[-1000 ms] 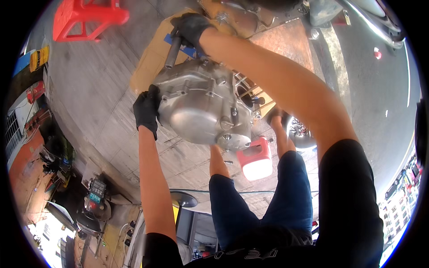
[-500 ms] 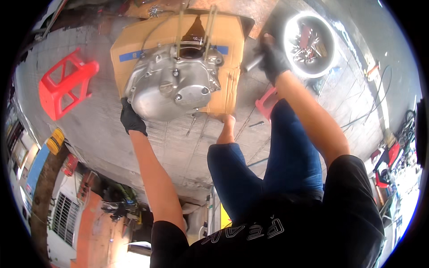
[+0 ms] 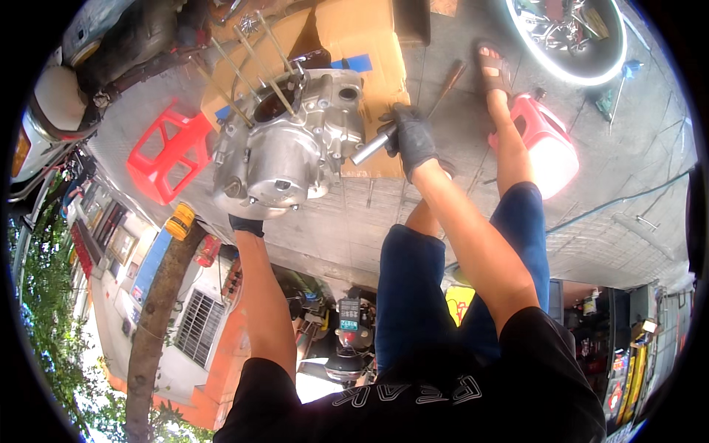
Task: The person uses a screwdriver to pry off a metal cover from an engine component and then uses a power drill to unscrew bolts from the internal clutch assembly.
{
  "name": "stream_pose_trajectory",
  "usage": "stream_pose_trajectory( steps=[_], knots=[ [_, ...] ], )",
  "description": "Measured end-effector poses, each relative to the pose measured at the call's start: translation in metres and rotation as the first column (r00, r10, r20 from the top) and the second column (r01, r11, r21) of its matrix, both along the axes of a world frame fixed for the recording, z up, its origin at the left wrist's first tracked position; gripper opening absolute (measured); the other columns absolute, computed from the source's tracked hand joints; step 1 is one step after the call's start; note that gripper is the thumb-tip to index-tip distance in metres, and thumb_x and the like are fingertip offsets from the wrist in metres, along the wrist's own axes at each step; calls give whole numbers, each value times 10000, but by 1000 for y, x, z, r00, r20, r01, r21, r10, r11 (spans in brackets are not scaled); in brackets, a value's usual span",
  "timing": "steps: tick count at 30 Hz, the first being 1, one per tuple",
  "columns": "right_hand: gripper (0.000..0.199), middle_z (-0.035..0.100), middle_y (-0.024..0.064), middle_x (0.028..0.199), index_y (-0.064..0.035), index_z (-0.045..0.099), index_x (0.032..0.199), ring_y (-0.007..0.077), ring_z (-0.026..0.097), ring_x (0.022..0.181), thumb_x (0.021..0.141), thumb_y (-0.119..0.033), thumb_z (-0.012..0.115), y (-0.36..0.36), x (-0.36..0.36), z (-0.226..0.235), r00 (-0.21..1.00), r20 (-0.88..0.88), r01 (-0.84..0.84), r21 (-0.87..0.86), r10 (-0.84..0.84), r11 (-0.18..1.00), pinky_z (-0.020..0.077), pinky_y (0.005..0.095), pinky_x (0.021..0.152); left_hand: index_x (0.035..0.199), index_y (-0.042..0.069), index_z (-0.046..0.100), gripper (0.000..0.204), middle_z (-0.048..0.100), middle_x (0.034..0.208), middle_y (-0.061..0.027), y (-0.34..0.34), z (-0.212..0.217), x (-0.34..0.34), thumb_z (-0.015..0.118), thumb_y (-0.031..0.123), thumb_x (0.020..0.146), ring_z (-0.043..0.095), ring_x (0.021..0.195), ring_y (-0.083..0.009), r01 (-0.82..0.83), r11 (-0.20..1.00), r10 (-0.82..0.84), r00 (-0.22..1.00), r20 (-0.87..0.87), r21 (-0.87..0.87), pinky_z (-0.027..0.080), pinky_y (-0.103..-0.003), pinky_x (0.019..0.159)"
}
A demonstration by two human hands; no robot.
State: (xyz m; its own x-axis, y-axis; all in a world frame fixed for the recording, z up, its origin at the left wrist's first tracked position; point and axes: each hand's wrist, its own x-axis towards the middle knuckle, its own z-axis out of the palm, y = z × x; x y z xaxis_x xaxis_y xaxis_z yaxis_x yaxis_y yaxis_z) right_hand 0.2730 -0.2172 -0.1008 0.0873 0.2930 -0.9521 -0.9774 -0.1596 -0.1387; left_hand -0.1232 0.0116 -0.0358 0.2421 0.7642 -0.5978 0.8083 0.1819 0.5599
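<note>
A silver-grey motorcycle engine (image 3: 275, 159) with long studs rising beside a round bore stands tilted over a cardboard sheet (image 3: 380, 74). At the engine's near lower edge, my left hand (image 3: 247, 224) in a black glove holds it from below; its fingers are hidden behind the casing. To the right of the engine, my gloved right hand (image 3: 412, 136) is closed around a shiny metal tube (image 3: 374, 144), whose free end points at the casing. Just beyond that hand shows a slim brown-handled tool (image 3: 450, 83); whether the hand touches it I cannot tell.
A red plastic stool (image 3: 170, 151) lies on its side at the left. Another stool (image 3: 545, 148), red and pale, is by my right leg. A white-rimmed round basin (image 3: 620, 52) with metal parts and tools stands at the far right. A cable (image 3: 620, 198) crosses the floor.
The engine has been turned and tilted, so its bore and studs now face differently. My right hand has moved from beside the basin to the engine, bringing the metal tube. The view has shifted.
</note>
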Motion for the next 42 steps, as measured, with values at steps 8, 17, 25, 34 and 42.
stream_pose_trajectory(
  steps=[8,17,25,34,42],
  knots=[
    [192,571,66,624,-39,542,920,138,511,437,933,-230,555,8,-19,11,994,113,-1,-13,2,1000,402,271,402,1228,24,519,340,585,1185,-113,4,1,4,454,247,979,553,1068,-221,-48,999,48,999,12,2,477,-354,905],
    [188,603,83,713,-38,526,927,129,504,450,939,-224,555,-2,-13,-9,946,144,295,-17,-290,955,375,257,366,1239,20,513,357,584,1190,-114,2,9,6,439,262,986,553,1076,-227,-52,999,52,998,21,1,469,-359,916],
    [195,567,56,623,-50,540,912,122,486,419,942,-241,560,-5,-10,-22,962,172,214,10,-213,977,379,274,373,1249,16,508,373,583,1195,-116,2,9,14,427,274,993,552,1083,-233,-60,998,60,997,38,-6,463,-364,926],
    [195,565,80,638,-39,515,934,119,448,380,964,-231,523,-13,2,-27,966,128,227,-16,-223,974,339,265,330,1259,11,503,390,582,1200,-118,-1,6,27,412,289,1000,551,1091,-239,-74,997,76,994,75,-33,455,-369,937],
    [234,550,74,612,-30,488,978,147,498,403,962,-256,547,-12,-3,6,976,181,127,-26,-120,992,403,274,370,1269,7,498,406,581,1204,-120,-5,10,50,400,302,1007,550,1098,-244,-110,992,119,978,169,-64,448,-374,947]
  ],
)
